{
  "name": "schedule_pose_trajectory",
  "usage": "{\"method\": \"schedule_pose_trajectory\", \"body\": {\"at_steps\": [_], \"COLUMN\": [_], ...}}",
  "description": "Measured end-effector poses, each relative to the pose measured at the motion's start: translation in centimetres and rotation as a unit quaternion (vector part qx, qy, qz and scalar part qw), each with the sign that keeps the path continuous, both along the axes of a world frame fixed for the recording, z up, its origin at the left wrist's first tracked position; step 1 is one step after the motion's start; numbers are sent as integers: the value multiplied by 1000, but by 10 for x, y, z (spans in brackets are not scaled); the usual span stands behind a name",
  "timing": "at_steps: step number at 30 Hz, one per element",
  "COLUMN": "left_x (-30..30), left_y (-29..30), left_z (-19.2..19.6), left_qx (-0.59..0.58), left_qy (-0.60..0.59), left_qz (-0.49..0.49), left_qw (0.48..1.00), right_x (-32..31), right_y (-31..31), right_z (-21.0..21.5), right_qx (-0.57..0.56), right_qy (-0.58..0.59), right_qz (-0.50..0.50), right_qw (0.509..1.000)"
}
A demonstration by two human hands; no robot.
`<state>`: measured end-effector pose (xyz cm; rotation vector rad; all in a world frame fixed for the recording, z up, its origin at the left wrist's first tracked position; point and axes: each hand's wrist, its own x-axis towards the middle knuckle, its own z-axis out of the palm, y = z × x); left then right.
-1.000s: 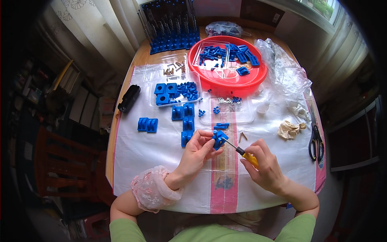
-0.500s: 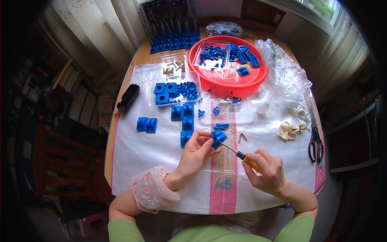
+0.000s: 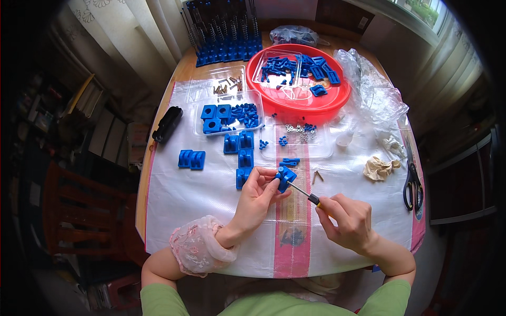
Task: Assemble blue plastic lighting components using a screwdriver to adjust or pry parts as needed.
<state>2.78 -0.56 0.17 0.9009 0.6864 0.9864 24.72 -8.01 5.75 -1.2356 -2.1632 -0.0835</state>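
Between the thumb and fingers of my left hand (image 3: 256,196) is a blue plastic part (image 3: 285,180), held up above the table. My right hand (image 3: 348,220) is closed around the yellow and black handle of a screwdriver (image 3: 300,190). The screwdriver's metal shaft points up and left, its tip meeting the side of the blue part. Just beyond the held part lie small blue pieces (image 3: 289,161), and two screws (image 3: 317,177) rest to its right. Several blue brackets (image 3: 245,158) stand in a column left of my left hand.
A clear tray (image 3: 226,131) holds blue blocks and small pieces. Behind it are screws in another clear tray (image 3: 219,73). A red basin (image 3: 311,108) contains more blue parts. Nuts lie in a clear lid (image 3: 316,150). Black scissors (image 3: 412,187) and crumpled paper (image 3: 380,168) lie right, a black case (image 3: 167,125) left.
The blue part has tilted slightly in my left hand. My right hand has shifted a little, and its fingers now cover more of the screwdriver's yellow handle.
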Motion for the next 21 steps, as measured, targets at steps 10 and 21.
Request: {"method": "schedule_pose_trajectory", "body": {"at_steps": [10, 21], "left_x": [-1, 0], "left_y": [0, -1], "left_z": [0, -2], "left_qx": [3, 32], "left_qy": [6, 11], "left_qz": [0, 4], "left_qw": [1000, 999], "right_x": [-1, -3], "right_y": [4, 0], "right_z": [-1, -15], "right_qx": [61, -137], "right_qy": [-21, 124], "right_qz": [8, 14], "right_qw": [998, 983]}}
